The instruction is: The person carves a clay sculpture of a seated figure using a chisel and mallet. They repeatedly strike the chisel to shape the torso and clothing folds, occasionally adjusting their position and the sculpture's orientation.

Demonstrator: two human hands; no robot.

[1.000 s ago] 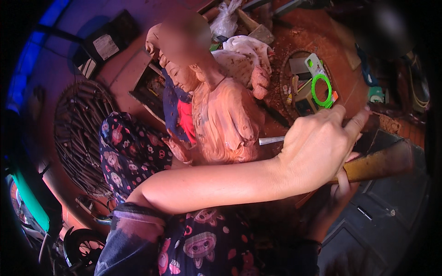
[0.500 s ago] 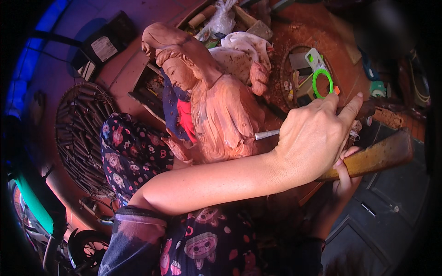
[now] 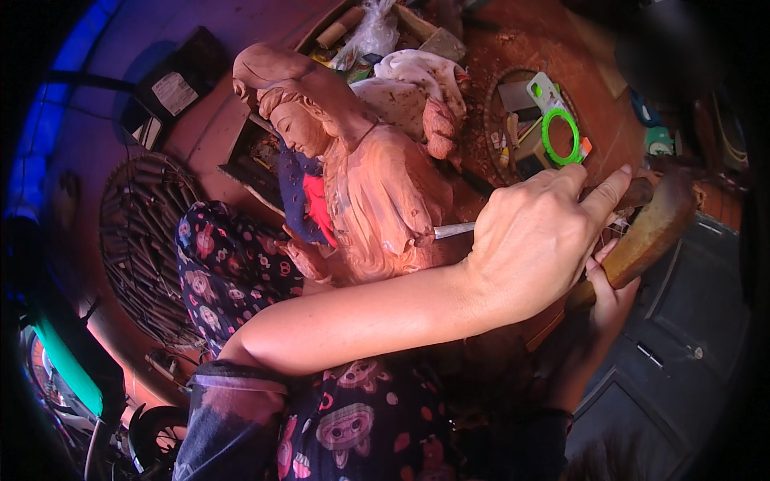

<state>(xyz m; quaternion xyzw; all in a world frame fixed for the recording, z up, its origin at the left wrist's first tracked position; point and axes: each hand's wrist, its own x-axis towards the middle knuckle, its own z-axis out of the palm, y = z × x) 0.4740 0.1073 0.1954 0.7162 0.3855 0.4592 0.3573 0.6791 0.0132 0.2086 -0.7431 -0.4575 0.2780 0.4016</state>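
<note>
A reddish wooden statue (image 3: 377, 184) of a robed figure with a tall headdress leans in front of me, by my patterned trouser leg. My left hand (image 3: 541, 228) reaches across from the left and is closed round a chisel (image 3: 454, 231). The metal blade points left, its tip at the statue's lower sleeve. Most of the handle is hidden in the hand; its dark end shows past the fingers. On the right, my right hand (image 3: 611, 282), partly hidden behind the left, grips a yellowish-brown wooden mallet (image 3: 654, 228). The mallet's upper end is beside the chisel handle's end; I cannot tell whether they touch.
A white cloth (image 3: 413, 76) with wood chips lies behind the statue. Beyond it stands a box holding a clear plastic bag (image 3: 373, 36). A green ring (image 3: 561, 136) and small items lie at upper right. Many dark chisels (image 3: 152, 232) fill a round tray at left.
The mallet has swung up from a nearly level slant to a steeper one, nearer the chisel handle's end. The whole view has shifted slightly; the chisel stays at the statue.
</note>
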